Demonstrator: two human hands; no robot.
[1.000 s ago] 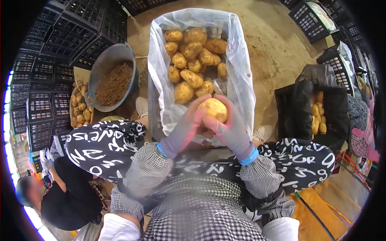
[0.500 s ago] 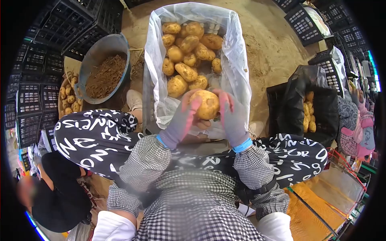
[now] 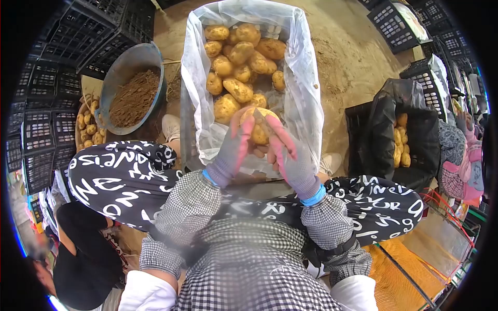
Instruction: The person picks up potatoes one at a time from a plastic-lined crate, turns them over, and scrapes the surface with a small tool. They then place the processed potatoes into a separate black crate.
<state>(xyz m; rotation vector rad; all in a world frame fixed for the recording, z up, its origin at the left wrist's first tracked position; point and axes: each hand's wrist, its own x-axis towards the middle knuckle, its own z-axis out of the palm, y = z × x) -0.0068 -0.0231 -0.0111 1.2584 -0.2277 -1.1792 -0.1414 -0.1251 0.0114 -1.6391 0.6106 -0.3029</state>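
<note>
Between my gloved hands is a large potato [image 3: 259, 133], held over the near end of a crate [image 3: 188, 116] lined with white translucent plastic. My left hand [image 3: 234, 147] is closed around the potato's left side. My right hand [image 3: 291, 158] grips it from the right, fingers lying across its front and hiding part of it. Both gloves are grey with pink fingers. Beyond the hands, several loose potatoes [image 3: 239, 90] are piled in the crate, mostly at its far left and middle.
A blue-grey tub [image 3: 155, 98] of soil stands left, beside a container of small potatoes [image 3: 88, 132]. To the right, a black-lined crate [image 3: 363, 140] holds potatoes. Black crates [image 3: 44, 129] are stacked at far left. Another person [image 3: 83, 254] sits at lower left.
The potato has shifted slightly left and turned between my hands. My right hand's fingers have come across its front. The view has shifted a little.
</note>
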